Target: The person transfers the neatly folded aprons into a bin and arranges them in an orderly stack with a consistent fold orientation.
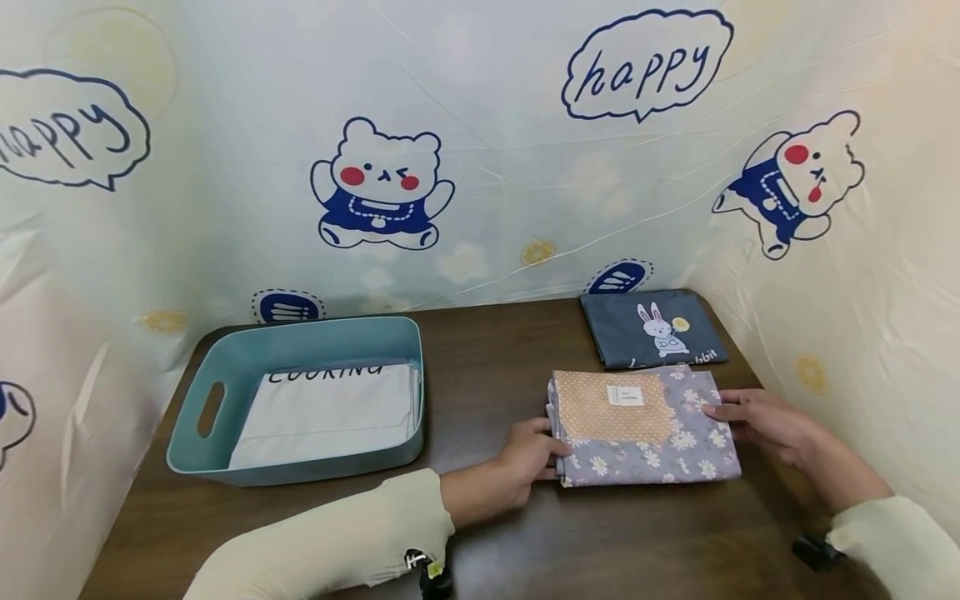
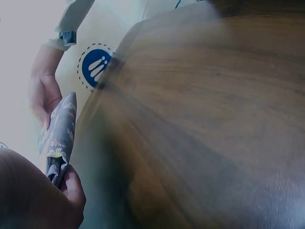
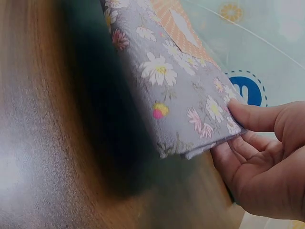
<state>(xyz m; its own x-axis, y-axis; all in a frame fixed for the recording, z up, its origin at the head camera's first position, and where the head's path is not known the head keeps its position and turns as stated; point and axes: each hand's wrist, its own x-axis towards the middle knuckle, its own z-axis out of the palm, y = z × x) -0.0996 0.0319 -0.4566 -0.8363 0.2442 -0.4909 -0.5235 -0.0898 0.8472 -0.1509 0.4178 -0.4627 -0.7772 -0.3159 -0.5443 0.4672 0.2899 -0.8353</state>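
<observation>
A folded floral cloth (image 1: 637, 463), grey-purple with white daisies, has an orange dotted patch (image 1: 592, 421) bearing a white label (image 1: 625, 396). At its left edge, my left hand (image 1: 521, 462) pinches the folded layers, thumb on top. My right hand (image 1: 776, 427) grips the opposite edge; in the right wrist view that hand (image 3: 267, 157) has its thumb on top and fingers underneath. The left wrist view shows the cloth (image 2: 62, 126) edge-on between both hands, seemingly raised off the table.
On the left of the brown table (image 1: 487, 358) stands a blue-green basket (image 1: 300, 475), holding a folded white cloth (image 1: 322, 417) lettered "COOKING". A folded dark cloth (image 1: 611, 329) with a rabbit print lies at the back right, just behind the floral one. Printed curtains (image 1: 495, 167) surround the table.
</observation>
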